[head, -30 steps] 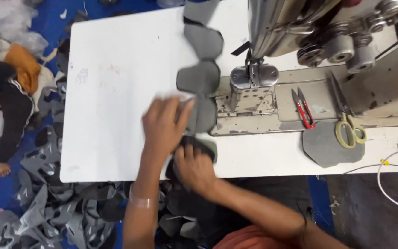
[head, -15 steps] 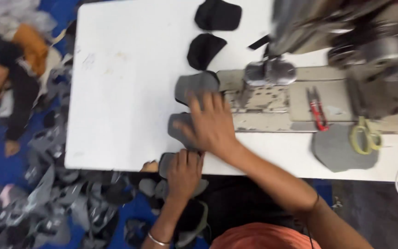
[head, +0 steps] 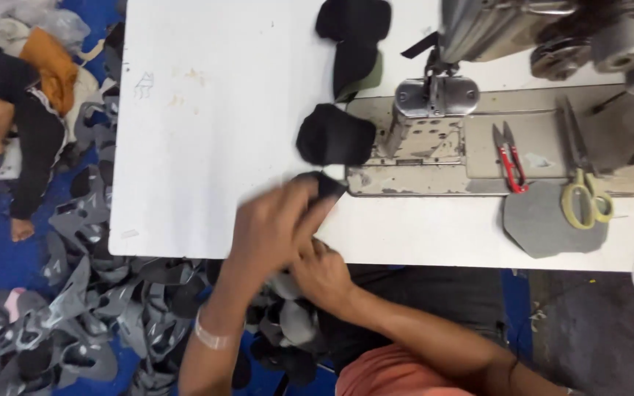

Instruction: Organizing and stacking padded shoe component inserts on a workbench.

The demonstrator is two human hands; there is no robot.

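Black fabric piece [head: 326, 183]: at counter [head: 207, 132] edge, beside sewing machine [head: 434, 99]
Left hand [head: 273, 227]: blurred, grip on that piece
Right hand [head: 324, 275]: below edge, grip unclear
Advice: feed piece flat, edges aligned

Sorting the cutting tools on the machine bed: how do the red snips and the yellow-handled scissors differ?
The red snips are shorter, with red grips and no finger loops; the yellow-handled scissors are longer, with two loop handles. The snips lie wholly on the machine bed; the scissors' handles rest on a grey cut piece. Both lie flat with blades pointing away, untouched by either hand.
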